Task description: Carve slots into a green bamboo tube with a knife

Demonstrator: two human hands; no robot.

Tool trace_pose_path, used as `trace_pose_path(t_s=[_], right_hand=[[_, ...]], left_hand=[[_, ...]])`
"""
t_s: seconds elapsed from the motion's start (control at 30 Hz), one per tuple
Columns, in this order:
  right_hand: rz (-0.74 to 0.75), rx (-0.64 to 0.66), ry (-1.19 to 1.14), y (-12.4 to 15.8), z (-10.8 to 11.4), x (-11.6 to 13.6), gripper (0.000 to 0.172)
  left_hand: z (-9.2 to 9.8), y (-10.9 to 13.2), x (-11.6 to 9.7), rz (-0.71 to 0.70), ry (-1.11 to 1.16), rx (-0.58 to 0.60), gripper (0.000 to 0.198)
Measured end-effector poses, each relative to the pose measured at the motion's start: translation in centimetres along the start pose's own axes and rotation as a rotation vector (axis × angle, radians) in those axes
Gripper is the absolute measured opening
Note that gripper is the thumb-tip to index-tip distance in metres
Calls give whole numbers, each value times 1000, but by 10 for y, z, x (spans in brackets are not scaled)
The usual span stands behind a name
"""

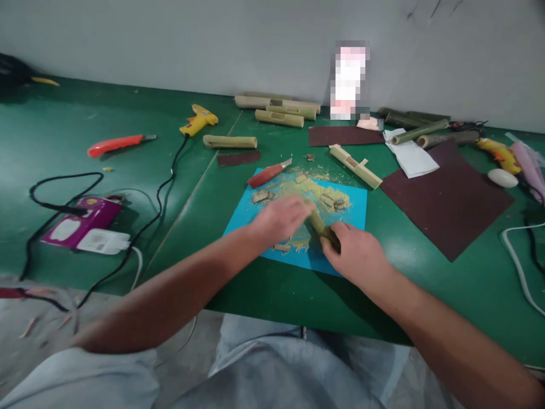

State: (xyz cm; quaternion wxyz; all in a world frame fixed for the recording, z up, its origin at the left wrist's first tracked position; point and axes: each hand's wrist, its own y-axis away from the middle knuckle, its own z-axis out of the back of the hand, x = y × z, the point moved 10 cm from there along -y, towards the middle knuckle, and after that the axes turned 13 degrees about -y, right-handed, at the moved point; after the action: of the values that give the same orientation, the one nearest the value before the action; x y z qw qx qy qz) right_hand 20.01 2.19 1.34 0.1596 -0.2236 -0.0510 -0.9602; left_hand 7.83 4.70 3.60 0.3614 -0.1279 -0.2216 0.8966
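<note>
My right hand [357,247] is wrapped round the near end of a greenish bamboo tube [318,223], which slants over a blue sheet [353,227]. My left hand [283,217] is at the tube's far end, its fingers smeared by motion; whether they hold anything is hidden. Yellowish shavings [315,187] and bits of bamboo are scattered over the sheet. A red-handled knife [268,173] lies across the sheet's far left corner, blade pointing away to the right. Beyond the sheet rests a pale bamboo piece [355,166] with a notch cut in it.
Several bamboo tubes [279,118] lie near the wall. Dark brown sandpaper [447,199] is on the right, under a white paper [411,153]. A yellow glue gun [198,120], an orange utility knife [119,145] and a purple power strip [85,218] with trailing cords occupy the left.
</note>
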Motion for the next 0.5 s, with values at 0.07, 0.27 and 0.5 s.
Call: trace_pose_path(t_s=[0.07,0.27,0.5], right_hand=[[2,-21,20,1,2,0,24],[12,-32,45,2,6,3,23],[-102,116,127,7,6,-8,28]], left_hand=[[5,0,10,55,-27,-46,32],[3,4,14,83,25,-4,27],[15,-2,19,100,56,-87,25]])
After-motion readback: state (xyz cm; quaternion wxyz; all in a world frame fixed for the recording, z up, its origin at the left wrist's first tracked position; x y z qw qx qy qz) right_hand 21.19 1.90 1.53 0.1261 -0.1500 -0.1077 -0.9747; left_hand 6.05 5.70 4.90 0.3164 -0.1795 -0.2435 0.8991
